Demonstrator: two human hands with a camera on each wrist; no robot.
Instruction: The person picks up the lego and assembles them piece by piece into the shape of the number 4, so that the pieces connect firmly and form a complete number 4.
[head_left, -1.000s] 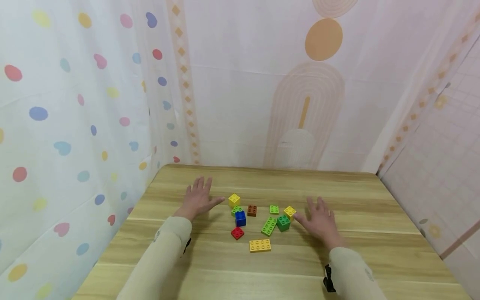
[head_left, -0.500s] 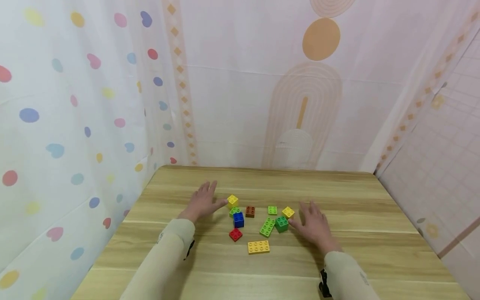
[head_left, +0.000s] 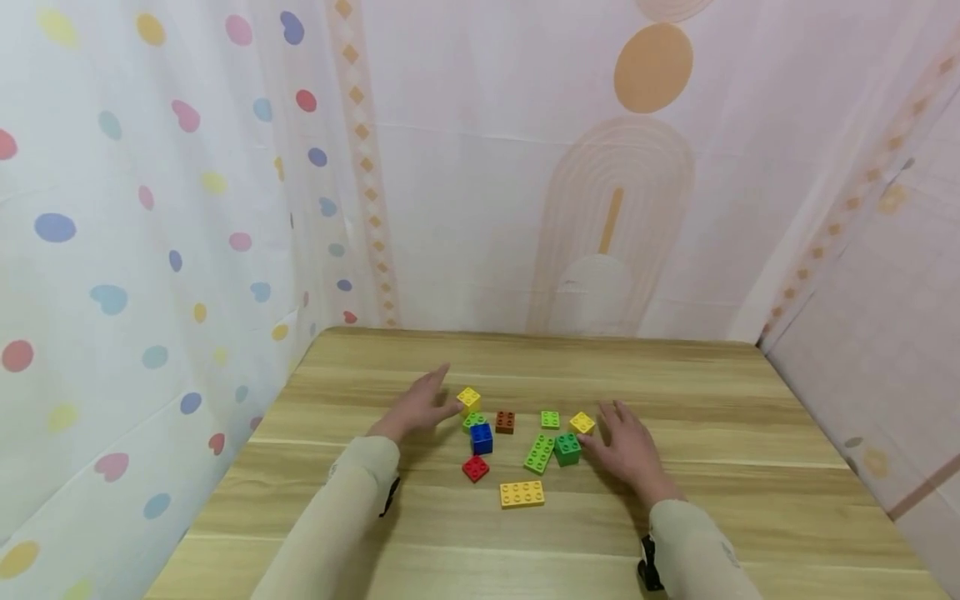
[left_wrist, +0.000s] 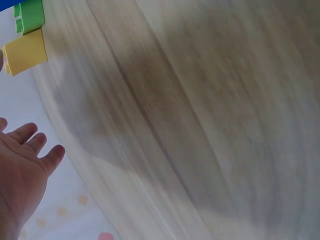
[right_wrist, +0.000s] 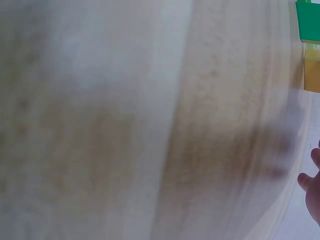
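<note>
In the head view, my left hand [head_left: 416, 408] is left of the brick group, fingers fairly straight, its thumb tip beside a tall yellow brick [head_left: 468, 400]. Whether they touch I cannot tell. Near that brick lie a lime green brick [head_left: 473, 421], a blue brick [head_left: 482, 438] and a red brick [head_left: 476, 468]. My right hand [head_left: 626, 446] stays loosely spread on the other side, thumb close to a dark green brick [head_left: 567, 448] and a second yellow brick [head_left: 582, 423]. The left wrist view has the palm [left_wrist: 22, 175] and spread fingers; the right wrist view catches only part of the hand [right_wrist: 314, 195].
Between the hands are a brown brick [head_left: 505, 422], a small lime brick [head_left: 550, 419] and a long lime brick [head_left: 539, 454]. A long yellow-orange brick [head_left: 522, 494] lies nearest the front. Patterned curtains [head_left: 465, 208] hang behind the wooden table [head_left: 465, 550].
The left hand has come rightward, bringing its thumb closer to the tall yellow brick. My right hand has shifted a little left toward the bricks. The bricks keep their places on the table.
</note>
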